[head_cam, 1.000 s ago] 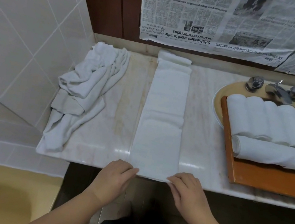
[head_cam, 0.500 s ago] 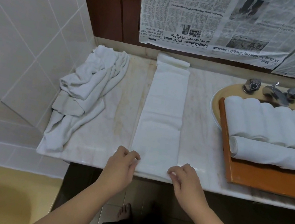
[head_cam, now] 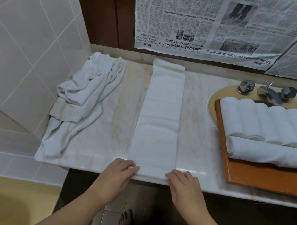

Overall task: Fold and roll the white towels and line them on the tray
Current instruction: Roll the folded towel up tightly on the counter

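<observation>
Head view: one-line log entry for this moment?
step: start rolling | left hand, right hand: pinching near end of folded white towel strip | wooden tray: six rolls

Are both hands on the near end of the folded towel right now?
Touching. In the head view, the left hand and right hand each have fingertips curled over a near corner of the folded towel at the counter edge.

Upside-down headlines are seen on the newspaper (head_cam: 208, 22) hung on the wall: "Sabah leaders urged to unite on 40 pct revenue rights", a section tag "Home", and "talks gain momentum". Smaller print cannot be read.
</observation>
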{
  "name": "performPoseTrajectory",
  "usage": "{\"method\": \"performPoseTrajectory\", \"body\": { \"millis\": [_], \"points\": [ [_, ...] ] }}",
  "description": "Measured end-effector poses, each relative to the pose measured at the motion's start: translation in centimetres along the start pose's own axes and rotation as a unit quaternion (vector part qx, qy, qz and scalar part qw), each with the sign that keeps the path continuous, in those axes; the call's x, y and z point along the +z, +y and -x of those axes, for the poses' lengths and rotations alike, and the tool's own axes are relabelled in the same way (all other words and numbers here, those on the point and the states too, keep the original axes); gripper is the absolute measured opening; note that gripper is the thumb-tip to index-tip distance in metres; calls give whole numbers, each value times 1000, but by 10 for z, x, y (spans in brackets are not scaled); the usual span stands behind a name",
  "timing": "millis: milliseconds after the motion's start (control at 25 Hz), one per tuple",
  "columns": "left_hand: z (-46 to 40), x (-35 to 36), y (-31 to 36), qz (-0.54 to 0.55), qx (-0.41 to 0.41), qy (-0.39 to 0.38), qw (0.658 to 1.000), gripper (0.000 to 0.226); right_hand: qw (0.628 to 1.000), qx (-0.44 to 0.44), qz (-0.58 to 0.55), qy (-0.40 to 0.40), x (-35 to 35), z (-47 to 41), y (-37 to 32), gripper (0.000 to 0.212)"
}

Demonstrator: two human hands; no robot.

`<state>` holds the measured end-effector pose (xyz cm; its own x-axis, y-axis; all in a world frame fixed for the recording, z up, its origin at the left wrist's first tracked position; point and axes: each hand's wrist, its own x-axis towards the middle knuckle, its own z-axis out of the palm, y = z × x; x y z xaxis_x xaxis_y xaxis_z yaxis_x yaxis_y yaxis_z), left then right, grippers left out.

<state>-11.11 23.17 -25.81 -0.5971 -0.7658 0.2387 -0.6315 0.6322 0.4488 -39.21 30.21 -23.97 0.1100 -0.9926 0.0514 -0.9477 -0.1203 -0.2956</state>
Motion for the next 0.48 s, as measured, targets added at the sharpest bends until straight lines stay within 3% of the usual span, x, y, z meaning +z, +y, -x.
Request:
{"method": "performPoseTrajectory", "body": {
  "millis": [160,320,480],
  "points": [
    [-10,-6,1,37,-50,-7,998,35,997,36,-47,-41,-7,-9,-1,24],
    [-25,-10,6,107,-166,-31,980,27,989,82,-88,-89,-14,-22,1,24],
    [-40,-10,10,138,-222,-30,965,22,987,95,-100,-83,-10,-33,2,24]
  ]
}}
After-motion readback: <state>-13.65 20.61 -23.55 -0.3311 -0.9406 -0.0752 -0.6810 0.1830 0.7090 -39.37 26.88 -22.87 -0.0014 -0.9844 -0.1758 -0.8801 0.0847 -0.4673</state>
